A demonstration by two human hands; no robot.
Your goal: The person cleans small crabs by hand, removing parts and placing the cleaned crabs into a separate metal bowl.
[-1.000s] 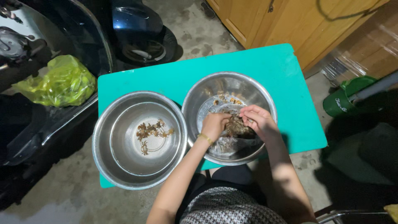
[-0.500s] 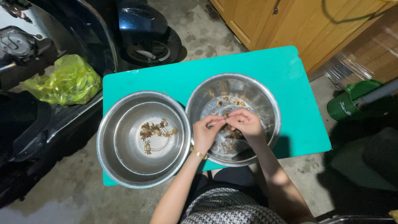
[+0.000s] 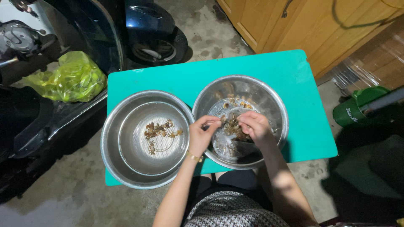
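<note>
Both hands work inside the right-hand steel bowl (image 3: 269, 98), which sits toward the near right part of the teal table (image 3: 294, 84), its rim just over the near edge. The left hand (image 3: 201, 135) hovers over that bowl's left rim, thumb & fingers pinched together on a small brown bit; too small to tell exactly what, prob. part of a crab. A thin gold bracelet (image 3: 194, 157) sits on that wrist. The right hand (image 3: 254, 126) is curled over the bowl's middle, fingers closed round a small brown crab (image 3: 232, 128) that shows between the two hands. More small crabs (image 3: 237, 103) lie on the bowl's bottom toward the far side, w/ some water glinting around them.

The left-hand steel bowl (image 3: 115, 155) touches the right one at the rims & overhangs the table's near left corner. A perforated inner strainer (image 3: 126, 138) nests in it, holding a small cluster of cleaned-looking crabs (image 3: 160, 132) near its centre.

Off the table: a yellow-green plastic bag (image 3: 67, 77) rests on a dark scooter (image 3: 42, 109) beyond the left edge; wooden cabinet (image 3: 294, 25) past the far right corner; a green container (image 3: 353, 109) on the floor by the right edge.
</note>
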